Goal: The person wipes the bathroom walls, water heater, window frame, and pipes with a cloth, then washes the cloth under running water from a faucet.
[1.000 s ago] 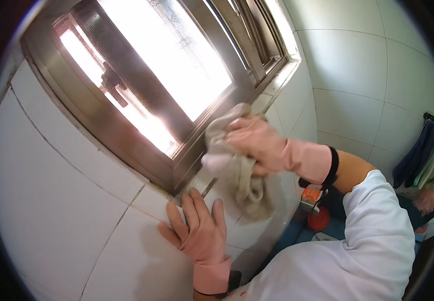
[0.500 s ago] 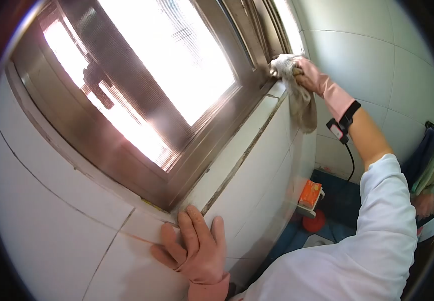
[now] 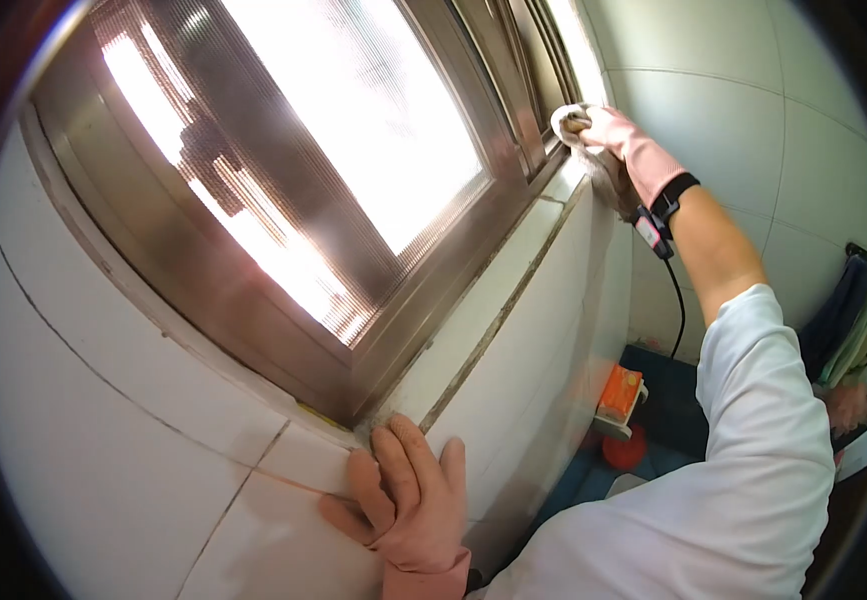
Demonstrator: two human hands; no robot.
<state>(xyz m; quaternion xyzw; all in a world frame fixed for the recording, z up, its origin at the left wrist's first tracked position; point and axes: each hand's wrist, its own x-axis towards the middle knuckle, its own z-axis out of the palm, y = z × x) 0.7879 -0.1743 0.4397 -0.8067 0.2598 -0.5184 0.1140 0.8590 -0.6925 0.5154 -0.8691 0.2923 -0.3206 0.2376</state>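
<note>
My right hand [image 3: 608,132], in a pink rubber glove, grips a greyish-white cloth [image 3: 603,172] at the far end of the window ledge [image 3: 493,275], against the metal window frame [image 3: 378,345]. Part of the cloth hangs below the hand. My left hand [image 3: 418,500], gloved the same way, rests with fingers spread on the white wall tiles [image 3: 283,530], its fingertips at the near corner of the ledge. A black strap with a small device [image 3: 653,230] and a cable sits on my right wrist.
Ribbed glass panes [image 3: 353,110] fill the bright window. Below, an orange packet [image 3: 619,392] lies on a small wall holder, with a red round object [image 3: 625,447] beneath it. Dark and green cloths [image 3: 848,320] hang on a rail at the right.
My right hand has shifted slightly with the cloth, whose hanging end is drawn up and folded nearer the hand. My left hand stays on the tiles; the view has moved a little.
</note>
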